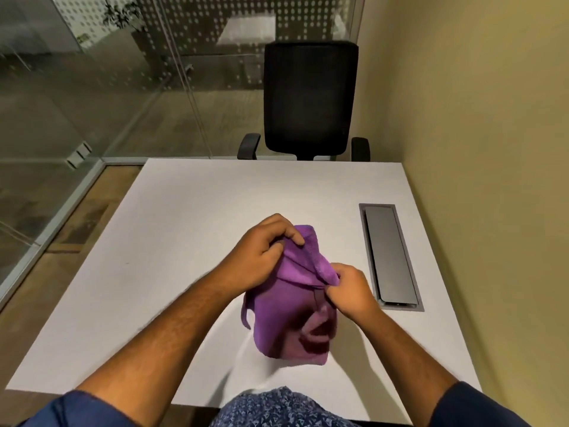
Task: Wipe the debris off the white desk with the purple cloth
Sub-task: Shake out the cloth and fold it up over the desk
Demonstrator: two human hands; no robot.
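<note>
**Q.** What does each grip hold?

**A.** My left hand [261, 257] pinches the upper edge of the purple cloth [289, 315] between thumb and fingers; my right hand [348, 291] is clenched on a fold of the same edge, nearer me. Both grips are closed on fabric. The cloth hangs from them in a loose bag above the white counter [197, 217], its lower hem near the surface. Whether the hem touches I cannot tell, since that part is blurred.

**Q.** What is the step in hand, and how is it done well?

**A.** As I judge it, I am gathering the cloth into a pad before the first stroke. I should fold the hanging part under until one flat face is down, then shift to a single palm-flat grip, so that pressure spreads evenly and no loose corner trails.

**Q.** Where should the strokes go?

**A.** Debris is hard to make out at this distance; a faint speck shows towards the left. I would sweep in overlapping passes towards one open edge, away from the grey cable tray [391, 257] set into the counter at right, since crumbs pushed into its slot would be awkward to recover. The black chair [311, 97] stands beyond the far edge, well apart.
</note>
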